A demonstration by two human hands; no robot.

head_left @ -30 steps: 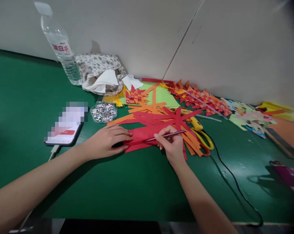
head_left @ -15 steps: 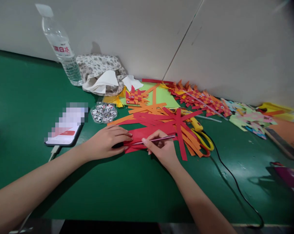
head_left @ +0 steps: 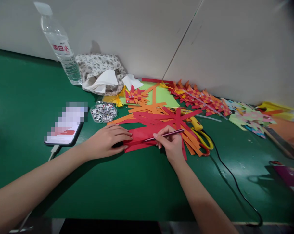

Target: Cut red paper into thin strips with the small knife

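My left hand [head_left: 110, 141] lies flat with its fingers stretched out, the fingertips pressing the left end of a red paper sheet [head_left: 144, 131] on the table. In my right hand [head_left: 170, 143] a slim purple pen-like tool [head_left: 176, 132] is pinched at a low slant, its pointed tip on the sheet's lower part. A line runs across the red paper near that tip; whether it is drawn, creased or cut I cannot tell. Behind and to the right of the sheet, red and orange paper strips [head_left: 190, 143] lie in a loose heap.
A phone [head_left: 69, 125] on a cable and a pack of googly eyes [head_left: 103, 112] lie left. Behind stand a water bottle [head_left: 61, 48] and a patterned tissue pouch [head_left: 100, 63]. Woven paper fish [head_left: 202, 99], a yellow-handled tool [head_left: 197, 124] and a black cord [head_left: 231, 175] lie right.
My right hand has slid to the right along the red paper with the pen-like tool, its tip moving the same way. My left hand has stayed in place.
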